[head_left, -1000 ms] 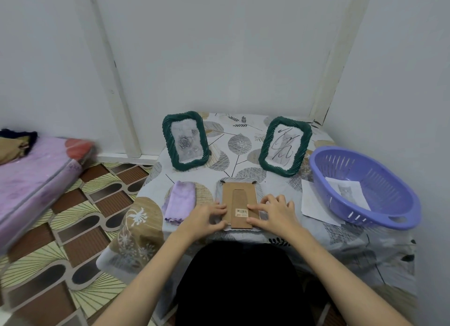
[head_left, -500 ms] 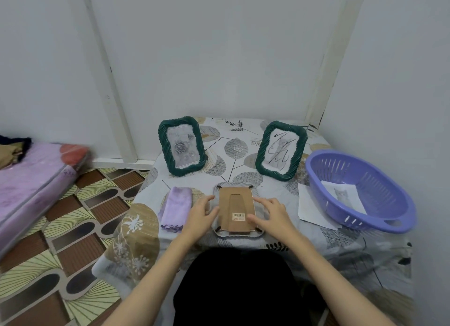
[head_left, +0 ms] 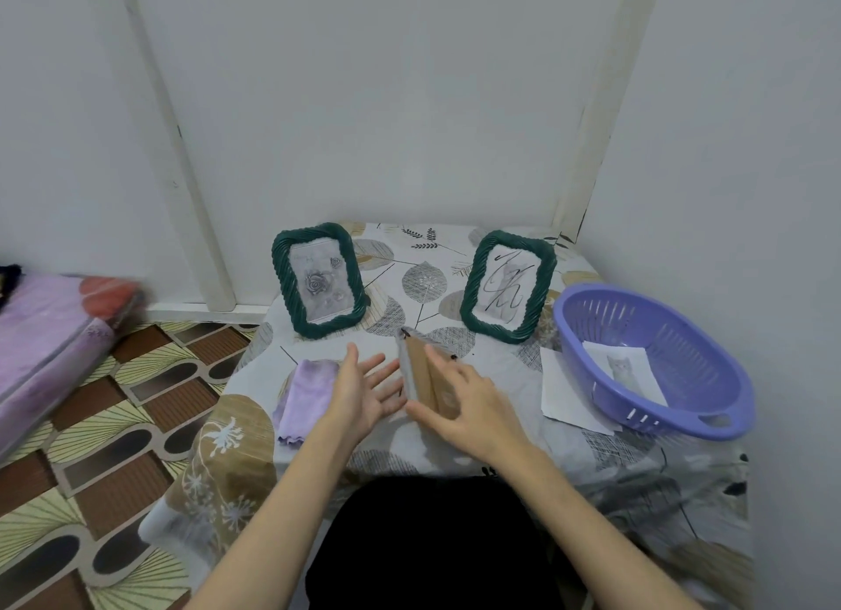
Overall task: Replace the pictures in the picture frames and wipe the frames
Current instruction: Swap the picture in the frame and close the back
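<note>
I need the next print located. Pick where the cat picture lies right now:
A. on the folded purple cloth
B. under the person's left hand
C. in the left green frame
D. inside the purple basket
D: the cat picture lies in the bottom of the purple basket, right of the frames.

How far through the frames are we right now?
Two green frames stand upright with pictures in. The third frame is tipped on edge, right hand gripping it, left hand open beside it. The purple cloth lies unused; wiping seemingly remains.
</note>
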Motion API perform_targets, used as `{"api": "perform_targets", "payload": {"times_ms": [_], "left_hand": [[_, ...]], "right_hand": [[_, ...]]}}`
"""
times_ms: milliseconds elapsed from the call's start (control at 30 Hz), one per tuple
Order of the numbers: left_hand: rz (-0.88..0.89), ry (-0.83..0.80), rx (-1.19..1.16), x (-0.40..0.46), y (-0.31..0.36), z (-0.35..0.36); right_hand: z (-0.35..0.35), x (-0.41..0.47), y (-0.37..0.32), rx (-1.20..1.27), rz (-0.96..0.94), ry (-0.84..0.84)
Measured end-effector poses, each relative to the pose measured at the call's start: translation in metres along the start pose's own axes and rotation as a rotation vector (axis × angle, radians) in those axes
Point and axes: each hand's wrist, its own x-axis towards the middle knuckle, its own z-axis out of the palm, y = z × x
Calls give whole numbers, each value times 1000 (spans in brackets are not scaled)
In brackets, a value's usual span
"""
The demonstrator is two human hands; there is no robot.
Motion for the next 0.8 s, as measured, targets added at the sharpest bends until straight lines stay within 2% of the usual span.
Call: {"api": "perform_targets", "payload": {"times_ms": [133, 233, 300, 400, 433, 500, 567, 633, 800], "left_hand": [[9, -133, -97, 1, -3, 12], [46, -161, -5, -1, -9, 12], [102, -123, 223, -2, -17, 8], [253, -116, 791, -3, -33, -2], [293, -134, 957, -4, -37, -6], [330, -137, 1282, -5, -41, -12], [323, -117, 1556, -6, -41, -15], [315, -103, 1707, -4, -39, -21], [325, -200, 1771, 2, -28, -28]], "right_hand": [[-5, 3, -12, -244, -116, 44], [-15, 6, -8, -227, -108, 118], [-25, 5, -4, -78, -73, 195], [-33, 9, 11, 397, 153, 255], [-31, 10, 17, 534, 228, 239], [-24, 7, 25, 654, 283, 156], [-15, 1, 32, 652, 243, 68], [-9, -4, 42, 601, 224, -21], [6, -13, 62, 197, 287, -109]]}}
